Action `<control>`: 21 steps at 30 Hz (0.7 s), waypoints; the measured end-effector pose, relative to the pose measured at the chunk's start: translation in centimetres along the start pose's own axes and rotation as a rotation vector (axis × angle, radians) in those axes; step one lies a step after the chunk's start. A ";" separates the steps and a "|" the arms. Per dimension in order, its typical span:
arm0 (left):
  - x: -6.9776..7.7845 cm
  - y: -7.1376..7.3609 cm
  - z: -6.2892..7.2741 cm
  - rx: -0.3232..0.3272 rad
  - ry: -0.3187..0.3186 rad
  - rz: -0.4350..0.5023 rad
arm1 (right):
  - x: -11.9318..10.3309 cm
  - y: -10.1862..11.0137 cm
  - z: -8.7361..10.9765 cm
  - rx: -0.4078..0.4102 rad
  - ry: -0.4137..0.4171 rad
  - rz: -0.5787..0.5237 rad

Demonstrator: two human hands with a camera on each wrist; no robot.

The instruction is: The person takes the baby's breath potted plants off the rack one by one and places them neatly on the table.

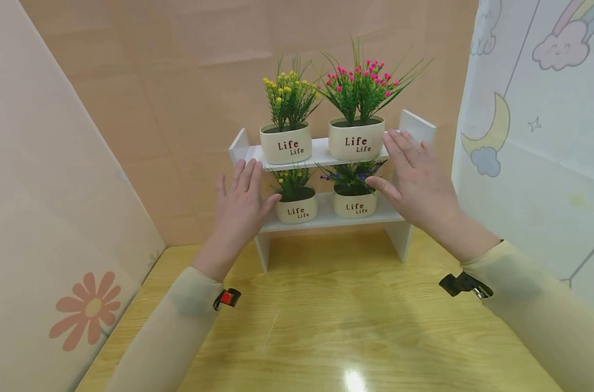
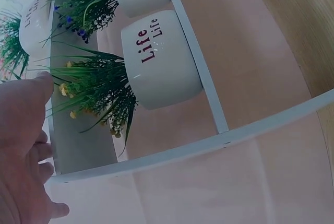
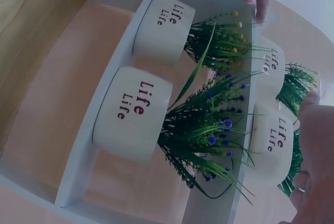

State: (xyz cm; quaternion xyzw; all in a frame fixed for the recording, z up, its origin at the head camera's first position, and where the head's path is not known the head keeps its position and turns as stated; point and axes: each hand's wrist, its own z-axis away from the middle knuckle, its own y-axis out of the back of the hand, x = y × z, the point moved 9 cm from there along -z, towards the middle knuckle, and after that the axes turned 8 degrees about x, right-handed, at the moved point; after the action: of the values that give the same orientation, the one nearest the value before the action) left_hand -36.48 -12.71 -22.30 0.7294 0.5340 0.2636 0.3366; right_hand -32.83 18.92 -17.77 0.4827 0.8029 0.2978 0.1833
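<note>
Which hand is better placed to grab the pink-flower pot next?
Probably the right hand: it is close beside the pink-flower pot on the top shelf. The left hand is at the shelf's other end, with the upper yellow-flower pot in between.

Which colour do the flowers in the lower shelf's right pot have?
The flowers are blue-violet, seen best in the right wrist view.

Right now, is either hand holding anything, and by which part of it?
Nothing is held. Fingers outstretched, the left hand is by the left end of the white shelf and the right hand beside the pink-flowered pot.
</note>
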 end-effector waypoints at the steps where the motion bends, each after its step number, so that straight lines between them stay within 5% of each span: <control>1: 0.0 -0.1 -0.1 -0.005 -0.003 0.003 | 0.3 0.0 -0.1 -0.004 -0.012 -0.003; 21: 0.1 -1.9 -0.3 0.089 -0.052 0.117 | 3.5 -1.2 -3.6 -0.135 -0.263 -0.202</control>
State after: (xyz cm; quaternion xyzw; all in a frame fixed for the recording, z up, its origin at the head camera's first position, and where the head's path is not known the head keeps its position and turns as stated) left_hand -37.87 -12.18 -23.59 0.7804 0.4926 0.2397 0.3015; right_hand -37.31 20.52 -15.87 0.4209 0.7946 0.2655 0.3479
